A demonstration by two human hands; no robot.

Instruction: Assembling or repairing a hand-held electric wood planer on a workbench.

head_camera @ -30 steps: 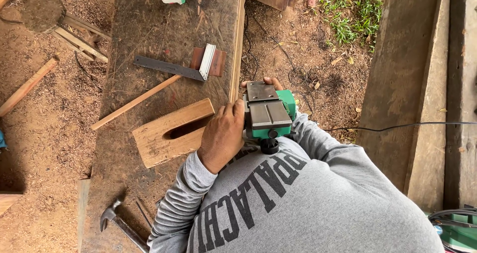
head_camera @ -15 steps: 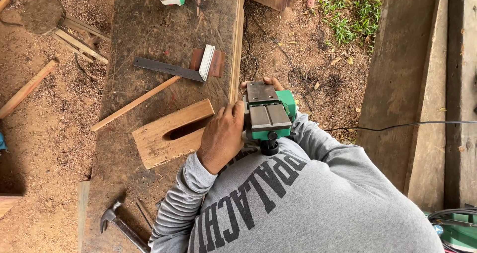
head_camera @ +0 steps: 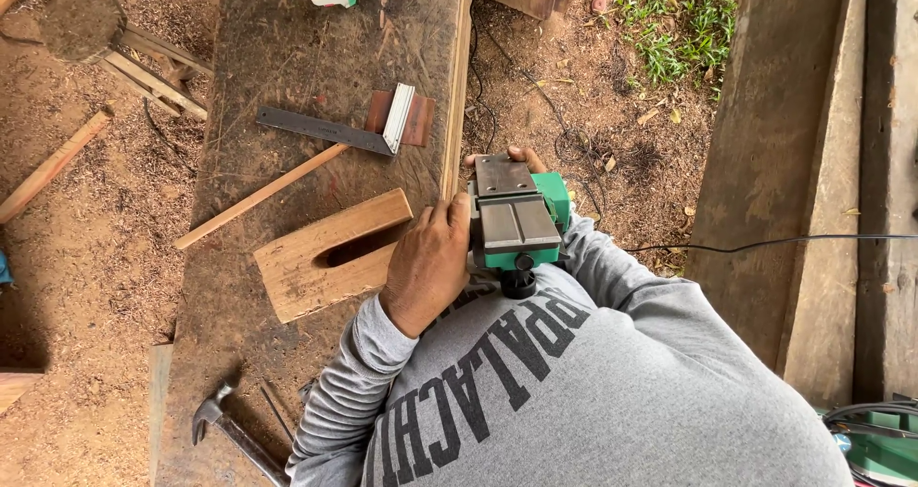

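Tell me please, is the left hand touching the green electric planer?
Touching: the head view shows the left hand pressed against the side of the green planer.

The person wears a grey long-sleeved sweatshirt (head_camera: 612, 401) of heathered, slightly ribbed-looking knit, with large dark block letters printed across the chest (only partly visible). The left sleeve (head_camera: 349, 382) ends in a snug cuff at the wrist; both hands are bare, without gloves.

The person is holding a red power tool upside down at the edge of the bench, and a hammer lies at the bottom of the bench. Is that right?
Not quite: the head view shows the power tool is green, not red. The rest holds: the left hand and right hand hold it upside down at the edge of the bench, and the hammer lies at the bottom.
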